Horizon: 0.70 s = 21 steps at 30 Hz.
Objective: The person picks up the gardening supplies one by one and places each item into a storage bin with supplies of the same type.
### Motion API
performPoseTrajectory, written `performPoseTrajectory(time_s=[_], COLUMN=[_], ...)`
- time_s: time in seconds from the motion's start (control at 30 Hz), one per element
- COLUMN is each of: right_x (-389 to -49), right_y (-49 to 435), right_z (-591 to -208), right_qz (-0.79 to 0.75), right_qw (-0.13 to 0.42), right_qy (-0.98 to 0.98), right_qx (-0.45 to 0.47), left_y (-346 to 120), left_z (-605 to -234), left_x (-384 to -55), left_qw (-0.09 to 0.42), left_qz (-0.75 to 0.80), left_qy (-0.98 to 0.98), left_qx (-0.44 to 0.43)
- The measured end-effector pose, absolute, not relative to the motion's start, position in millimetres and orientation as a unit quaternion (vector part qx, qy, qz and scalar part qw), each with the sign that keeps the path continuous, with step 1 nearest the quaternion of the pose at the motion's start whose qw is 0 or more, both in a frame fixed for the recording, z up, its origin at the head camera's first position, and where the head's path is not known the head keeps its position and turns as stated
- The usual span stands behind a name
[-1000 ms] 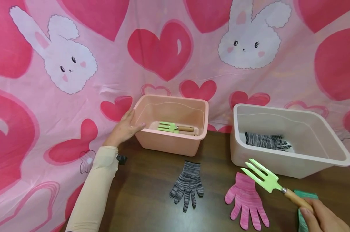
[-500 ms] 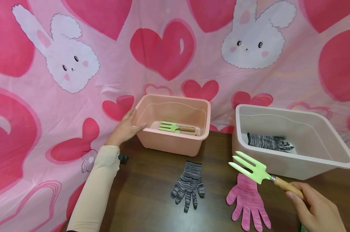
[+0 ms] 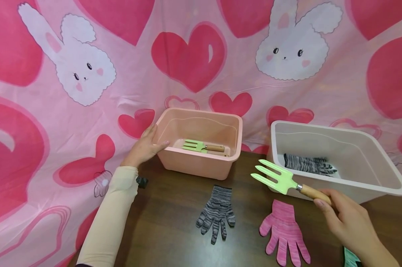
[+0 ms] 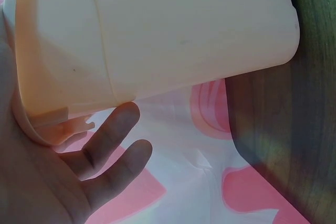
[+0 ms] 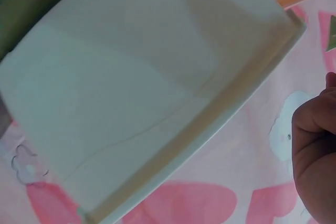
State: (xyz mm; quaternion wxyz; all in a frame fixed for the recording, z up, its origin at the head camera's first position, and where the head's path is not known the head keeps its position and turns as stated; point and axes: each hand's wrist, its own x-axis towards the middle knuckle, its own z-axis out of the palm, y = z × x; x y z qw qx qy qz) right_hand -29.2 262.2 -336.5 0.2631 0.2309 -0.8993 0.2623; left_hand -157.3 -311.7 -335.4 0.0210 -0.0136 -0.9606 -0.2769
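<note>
Looks partway: one fork point(image 3: 201, 147) is in the pink bin point(image 3: 194, 165) and one gray glove point(image 3: 307, 164) in the white bin point(image 3: 354, 155); second gray glove point(image 3: 216, 211), pink glove point(image 3: 285, 230) and a mostly hidden green item point(image 3: 351, 257) sit on the table point(image 3: 167, 222), probably left to sort. Hands apart: right hand point(image 3: 349, 218) grips the second fork point(image 3: 284, 181) midair, not yet binned; left hand point(image 3: 144, 148) holds the pink bin's corner.
</note>
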Motion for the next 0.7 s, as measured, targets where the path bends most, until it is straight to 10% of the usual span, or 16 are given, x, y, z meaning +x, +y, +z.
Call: performPoseTrajectory(time_s=[0.7], right_x=[-62], right_y=[217], right_z=[-335], right_qz=[0.215], right_qw=[0.229], right_qy=[-0.92], right_qx=[0.234], left_y=[-312], left_z=[-334], left_x=[-157], left_qw=[0.029], left_qz=[-0.272], left_qy=[-0.961], left_qx=[-0.025])
